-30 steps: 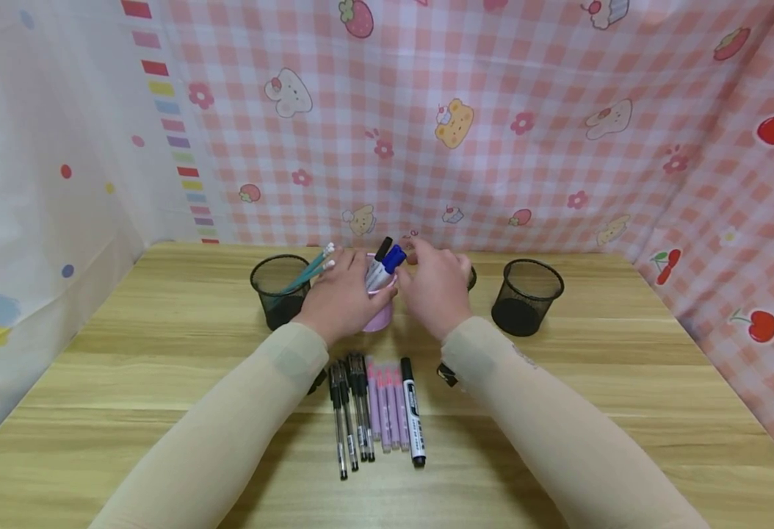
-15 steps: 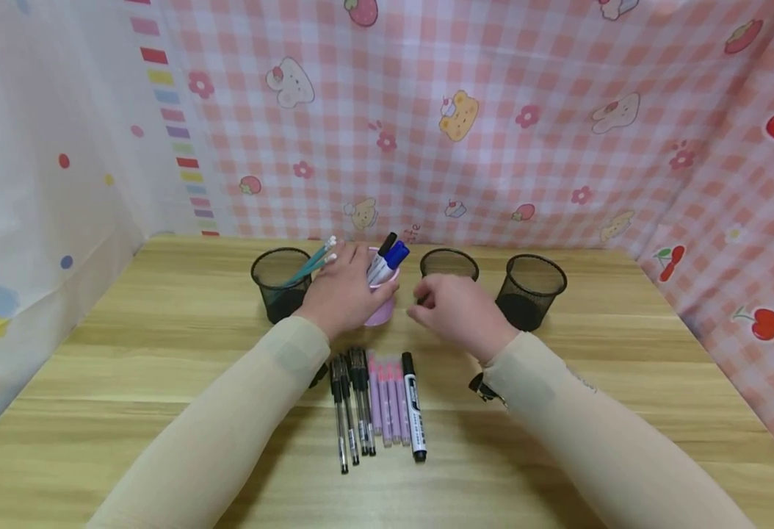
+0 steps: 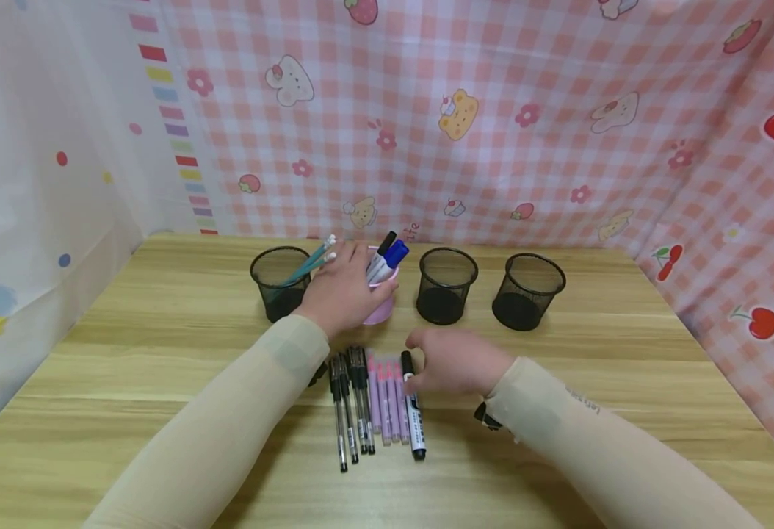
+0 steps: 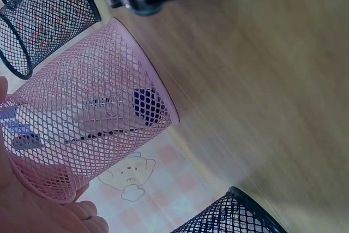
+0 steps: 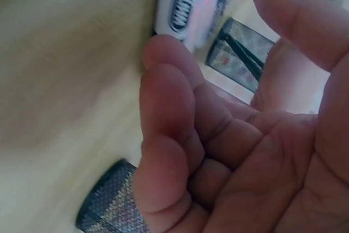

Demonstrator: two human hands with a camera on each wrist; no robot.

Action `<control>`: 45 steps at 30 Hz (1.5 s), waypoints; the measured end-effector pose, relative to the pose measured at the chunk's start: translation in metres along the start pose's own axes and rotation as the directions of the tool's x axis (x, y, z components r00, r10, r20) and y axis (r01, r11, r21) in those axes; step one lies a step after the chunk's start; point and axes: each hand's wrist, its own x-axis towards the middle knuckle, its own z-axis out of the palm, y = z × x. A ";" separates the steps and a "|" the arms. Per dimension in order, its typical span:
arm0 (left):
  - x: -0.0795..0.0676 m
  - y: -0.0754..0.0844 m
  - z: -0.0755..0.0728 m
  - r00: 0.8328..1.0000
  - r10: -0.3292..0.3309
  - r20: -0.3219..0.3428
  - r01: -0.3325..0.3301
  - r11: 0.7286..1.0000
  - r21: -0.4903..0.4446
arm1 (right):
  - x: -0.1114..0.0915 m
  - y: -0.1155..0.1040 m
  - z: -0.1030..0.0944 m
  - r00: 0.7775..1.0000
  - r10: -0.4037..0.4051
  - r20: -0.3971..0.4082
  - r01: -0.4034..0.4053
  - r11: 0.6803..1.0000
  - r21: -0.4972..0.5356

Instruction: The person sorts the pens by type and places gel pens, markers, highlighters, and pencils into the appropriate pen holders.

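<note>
My left hand (image 3: 341,290) grips the rim of the pink mesh pen holder (image 4: 103,107). Inside it stand whiteboard markers (image 3: 387,262) with blue and black caps. My right hand (image 3: 460,360) is over the table with thumb and fingers parted, holding nothing. Its fingertips are right at the black cap end of a whiteboard marker (image 3: 416,426) lying on the table. In the right wrist view, the fingers are bent beside that marker's printed white barrel (image 5: 177,4). To the marker's left lie several purple pens with pink ends (image 3: 387,415) and several black-capped clear pens (image 3: 357,397).
A black mesh pen holder (image 3: 271,294) with teal pencils (image 3: 308,270) stands left of the pink one. To the right are two more black mesh holders, one nearer (image 3: 443,294) and one farther right (image 3: 522,301). A pink checked cloth (image 3: 393,147) hangs behind the table.
My right hand has moved from beside the pink holder, rightward and then down toward the lying whiteboard marker. My left hand stays on the pink holder.
</note>
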 end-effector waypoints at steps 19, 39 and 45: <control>0.000 0.001 -0.001 1.000 0.000 -0.005 0.000 1.000 0.008 | 0.006 0.004 0.013 0.999 -0.013 0.037 0.011 0.999 0.042; -0.001 0.000 -0.001 1.000 -0.004 0.010 0.004 1.000 -0.003 | 0.016 -0.001 0.018 0.998 0.037 0.052 -0.042 0.996 0.080; -0.001 0.001 -0.001 1.000 -0.003 0.011 0.003 1.000 -0.005 | 0.018 0.000 0.019 0.996 0.069 0.063 -0.075 0.992 0.097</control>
